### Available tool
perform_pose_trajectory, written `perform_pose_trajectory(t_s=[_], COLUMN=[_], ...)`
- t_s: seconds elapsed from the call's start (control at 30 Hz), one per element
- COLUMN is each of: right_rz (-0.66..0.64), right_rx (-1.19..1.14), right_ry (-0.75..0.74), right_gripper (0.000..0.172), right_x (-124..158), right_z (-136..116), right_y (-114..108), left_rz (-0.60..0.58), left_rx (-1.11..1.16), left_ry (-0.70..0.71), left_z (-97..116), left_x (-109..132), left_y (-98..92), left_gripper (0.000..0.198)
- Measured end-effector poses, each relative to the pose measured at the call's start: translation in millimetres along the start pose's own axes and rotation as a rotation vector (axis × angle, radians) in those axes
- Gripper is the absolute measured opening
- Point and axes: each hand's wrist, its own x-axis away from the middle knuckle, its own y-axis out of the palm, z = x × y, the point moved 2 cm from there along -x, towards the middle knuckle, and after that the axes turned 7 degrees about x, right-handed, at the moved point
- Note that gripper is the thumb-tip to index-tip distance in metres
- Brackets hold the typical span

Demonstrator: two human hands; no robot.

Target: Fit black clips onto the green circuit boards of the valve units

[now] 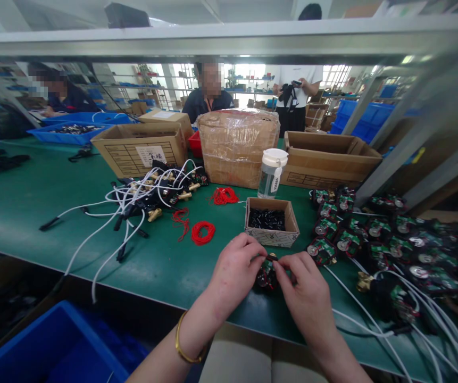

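My left hand [237, 266] and my right hand [306, 290] meet at the near middle of the bench, both closed in a pinch. Between their fingertips is a thin black piece [271, 258], partly hidden by the fingers. Just below it sits a round black assembly with a green circuit board [267, 277], half covered by my hands. Right behind the hands stands a small open cardboard box [272, 236] filled with small black pieces [267, 218]. A coil of red wire [202, 233] lies to the left, with more red wire [224, 196] behind it.
Several circuit-board assemblies [344, 242] with white cables crowd the right side. Brass-fitted units with white cables [149, 191] are heaped at left. A water bottle [271, 175] and large cartons [239, 149] stand behind. A blue bin [53, 346] is at lower left. People are beyond the bench.
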Motion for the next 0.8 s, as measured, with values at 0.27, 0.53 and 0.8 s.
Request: perform_pose_trajectory(t_s=[0.27, 0.53, 0.8], right_rz=[0.026, -0.097, -0.059], right_rx=[-0.032, -0.244, -0.222], right_ry=[0.118, 0.317, 0.231], right_gripper=[0.013, 0.020, 0.019], right_x=[0, 1, -1], right_z=[4, 15, 12], right_y=[4, 9, 4], left_rz=[-0.021, 0.025, 0.031], left_rx=[0.130, 0.323, 0.509], left_ry=[-0.085, -0.287, -0.393], left_z=[-6, -9, -18], left_x=[-1, 8, 13], left_y=[-0.5, 3.4, 9.5], left_gripper=[0.015, 0.010, 0.010])
